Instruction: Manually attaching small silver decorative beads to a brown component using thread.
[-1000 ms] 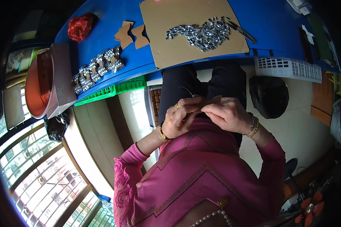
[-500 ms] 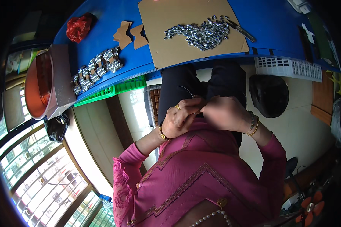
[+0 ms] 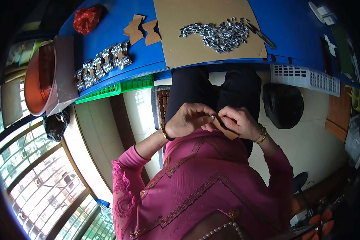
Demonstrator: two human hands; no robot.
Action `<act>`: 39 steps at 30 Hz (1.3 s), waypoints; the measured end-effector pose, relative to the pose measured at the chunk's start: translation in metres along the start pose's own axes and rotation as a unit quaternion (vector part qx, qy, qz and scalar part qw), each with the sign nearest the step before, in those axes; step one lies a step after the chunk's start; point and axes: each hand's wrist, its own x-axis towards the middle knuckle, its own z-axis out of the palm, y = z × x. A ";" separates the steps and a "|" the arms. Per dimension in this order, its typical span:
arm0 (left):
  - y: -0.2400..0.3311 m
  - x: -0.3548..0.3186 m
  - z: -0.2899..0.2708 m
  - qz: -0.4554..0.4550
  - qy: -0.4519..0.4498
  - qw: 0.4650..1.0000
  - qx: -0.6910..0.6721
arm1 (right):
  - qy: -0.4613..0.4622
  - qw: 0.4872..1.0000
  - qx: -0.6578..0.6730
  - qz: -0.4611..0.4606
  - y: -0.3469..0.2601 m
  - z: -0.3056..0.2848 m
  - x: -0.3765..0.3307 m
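One brown card (image 3: 227, 131) is being gripped by the right hand (image 3: 244, 123), while the left hand (image 3: 188, 121) is pinching a silver piece (image 3: 212, 117) at the card's upper end.

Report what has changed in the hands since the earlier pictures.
The left hand has turned, its fingertips now at a small shiny piece. The brown card, mostly hidden before, now shows slanting down to the right in the right hand. The pale strand no longer shows. The silver stones stayed piled on the cardboard.
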 end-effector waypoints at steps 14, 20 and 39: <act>-0.001 0.000 -0.009 -0.203 -0.050 0.948 -0.238 | -0.004 0.998 -0.031 -0.046 -0.002 0.000 -0.005; -0.001 -0.003 -0.008 -0.218 -0.062 0.925 -0.307 | 0.023 0.994 -0.069 -0.087 -0.004 0.005 -0.007; 0.001 -0.018 0.011 0.343 0.026 0.894 0.287 | -0.058 0.950 -0.243 -0.189 -0.055 -0.014 0.007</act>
